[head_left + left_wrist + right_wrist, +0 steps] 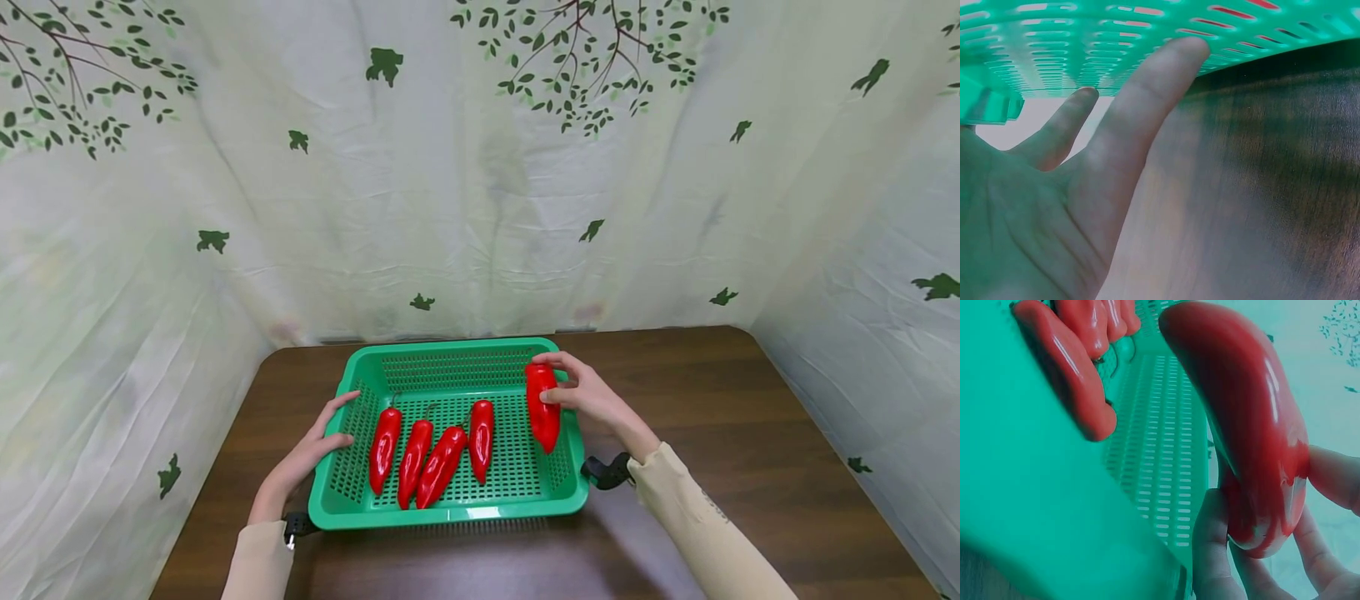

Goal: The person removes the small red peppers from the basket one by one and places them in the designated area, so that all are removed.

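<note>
My right hand (pixel 585 392) holds a glossy red pepper (pixel 543 408) at its upper end, with the tapered tip pointing down over the right side of a green plastic basket (pixel 450 518). Close up in the right wrist view, thumb and fingers are around the thick end of this red pepper (pixel 1247 425). Several more red peppers (pixel 385 450) lie side by side on the basket floor, their stems toward the back. At the left wall, my left hand (pixel 311 454) has its fingers spread and straight. The left wrist view shows the left thumb (pixel 1141 112) against the slotted basket wall.
The basket stands on a dark brown wooden table (pixel 712 417), near its back edge. Behind and beside the table hangs a pale curtain (pixel 465 208) printed with leaves and branches. A dark wrist device (pixel 607 472) sits close to the basket's right rim.
</note>
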Motion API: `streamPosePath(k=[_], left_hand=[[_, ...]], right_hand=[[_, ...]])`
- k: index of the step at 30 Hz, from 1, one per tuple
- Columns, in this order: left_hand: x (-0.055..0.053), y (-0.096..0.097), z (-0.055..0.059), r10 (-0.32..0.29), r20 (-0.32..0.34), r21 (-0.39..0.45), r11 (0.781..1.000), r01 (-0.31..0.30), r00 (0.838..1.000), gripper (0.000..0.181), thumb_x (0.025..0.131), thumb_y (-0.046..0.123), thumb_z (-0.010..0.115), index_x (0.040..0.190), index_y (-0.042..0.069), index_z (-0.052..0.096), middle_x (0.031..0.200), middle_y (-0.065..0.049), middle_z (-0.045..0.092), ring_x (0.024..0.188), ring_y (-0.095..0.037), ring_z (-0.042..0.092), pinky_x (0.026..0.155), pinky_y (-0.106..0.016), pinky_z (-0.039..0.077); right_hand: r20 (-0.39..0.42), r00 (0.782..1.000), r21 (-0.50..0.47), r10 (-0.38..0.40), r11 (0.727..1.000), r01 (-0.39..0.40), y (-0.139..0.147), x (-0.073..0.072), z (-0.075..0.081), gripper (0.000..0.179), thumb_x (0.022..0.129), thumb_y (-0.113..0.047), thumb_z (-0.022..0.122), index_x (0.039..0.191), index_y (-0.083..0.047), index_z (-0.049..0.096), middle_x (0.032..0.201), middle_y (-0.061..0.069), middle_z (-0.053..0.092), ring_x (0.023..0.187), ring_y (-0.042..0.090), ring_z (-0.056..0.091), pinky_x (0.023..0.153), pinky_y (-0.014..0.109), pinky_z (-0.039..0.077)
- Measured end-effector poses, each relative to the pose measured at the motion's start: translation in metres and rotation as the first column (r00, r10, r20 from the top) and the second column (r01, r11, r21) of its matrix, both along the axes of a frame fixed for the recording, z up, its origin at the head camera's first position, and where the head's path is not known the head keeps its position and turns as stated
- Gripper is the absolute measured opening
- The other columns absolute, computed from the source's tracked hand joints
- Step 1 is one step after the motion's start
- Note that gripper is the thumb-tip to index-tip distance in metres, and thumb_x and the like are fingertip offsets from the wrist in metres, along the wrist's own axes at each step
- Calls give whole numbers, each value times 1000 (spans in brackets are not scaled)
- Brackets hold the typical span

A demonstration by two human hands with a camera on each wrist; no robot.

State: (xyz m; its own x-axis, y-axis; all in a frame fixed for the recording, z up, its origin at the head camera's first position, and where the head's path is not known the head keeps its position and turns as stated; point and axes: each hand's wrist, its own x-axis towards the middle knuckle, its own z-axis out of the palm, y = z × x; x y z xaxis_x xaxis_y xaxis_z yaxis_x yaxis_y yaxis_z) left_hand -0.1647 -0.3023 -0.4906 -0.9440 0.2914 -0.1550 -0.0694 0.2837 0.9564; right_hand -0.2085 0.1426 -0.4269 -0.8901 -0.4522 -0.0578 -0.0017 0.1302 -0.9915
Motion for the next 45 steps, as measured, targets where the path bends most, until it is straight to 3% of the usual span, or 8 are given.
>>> streamPosePath(k=[10, 22, 32, 45], left_hand=[[1, -1, -1, 4, -2, -6, 1000, -4, 1000, 64, 94, 12, 49, 150, 22, 19, 149, -21, 12, 124, -49, 32, 81, -42, 51], [1, -1, -1, 11, 9, -10, 1000, -10, 1000, 64, 94, 12, 49, 150, 23, 19, 149, -21, 13, 122, -49, 34, 81, -45, 51], [0, 0, -1, 1, -1, 3, 1000, -1, 1000, 64, 94, 12, 49, 150, 22, 19, 150, -21, 12, 123, -49, 34, 81, -45, 51], [0, 1, -1, 10, 8, 0, 1000, -10, 1000, 64, 94, 11, 48, 150, 23, 19, 148, -21, 14, 121, -49, 37, 80, -46, 52]], right_hand=[[-1, 1000, -45, -10, 999, 10, 10, -2, -3, 50, 90, -4, 59, 137, -3, 43, 136, 22, 41, 102, 33, 57, 79, 40, 53], [-11, 999, -48, -30, 998, 29, 27, -3, -7, 50, 90, -4, 59, 137, -3, 42, 138, 21, 40, 106, 37, 55, 83, 46, 52], [8, 998, -112, -56, 992, 57, 42, -4, -13, 52, 90, -2, 57, 139, -3, 40, 139, 21, 38, 109, 37, 50, 82, 41, 53], [-23, 997, -104, -77, 992, 74, 57, -6, -17, 55, 90, -4, 57, 141, 1, 35, 139, 22, 36, 109, 32, 52, 83, 38, 52]])
